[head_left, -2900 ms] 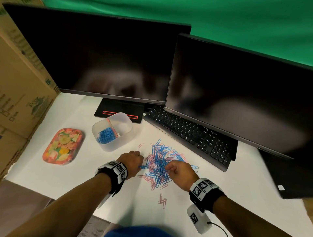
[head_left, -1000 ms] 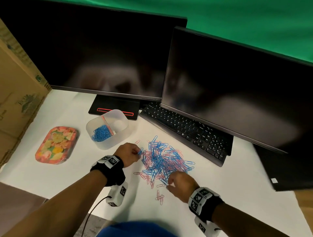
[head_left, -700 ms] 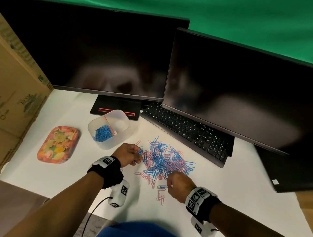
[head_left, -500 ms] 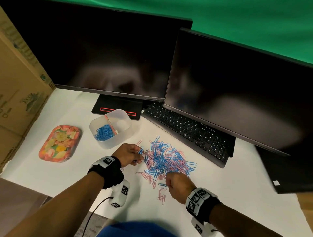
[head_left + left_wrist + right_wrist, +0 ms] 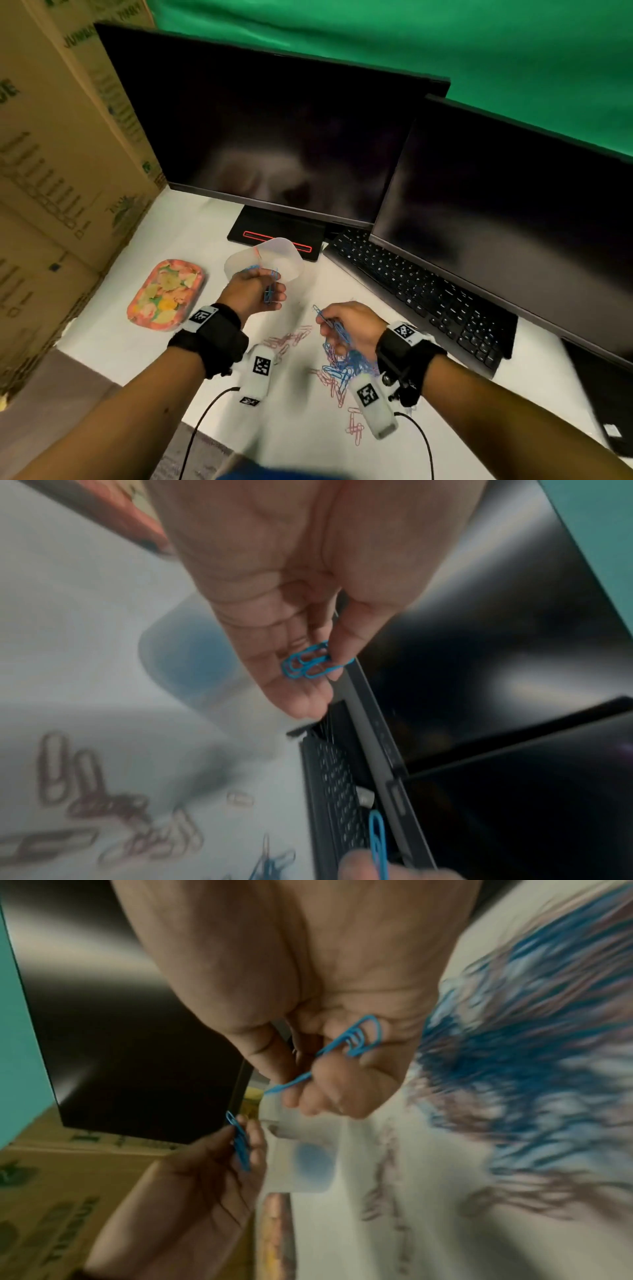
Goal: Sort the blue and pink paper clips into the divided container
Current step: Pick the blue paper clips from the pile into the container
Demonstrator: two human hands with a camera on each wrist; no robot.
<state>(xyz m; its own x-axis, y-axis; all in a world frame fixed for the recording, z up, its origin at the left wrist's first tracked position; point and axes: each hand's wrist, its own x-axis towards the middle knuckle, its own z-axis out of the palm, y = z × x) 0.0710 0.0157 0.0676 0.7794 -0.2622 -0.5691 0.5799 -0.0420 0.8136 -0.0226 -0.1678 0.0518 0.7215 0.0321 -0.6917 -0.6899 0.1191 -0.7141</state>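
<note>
Head: blue clips [image 5: 270, 292] inside left grip [image 5: 255, 291]

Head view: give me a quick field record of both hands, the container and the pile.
left hand: pinches blue clips, raised near the container
right hand: pinches blue clips above the pile
container: blue clips in left compartment
pile: mixed blue and pink clips on the table
</note>
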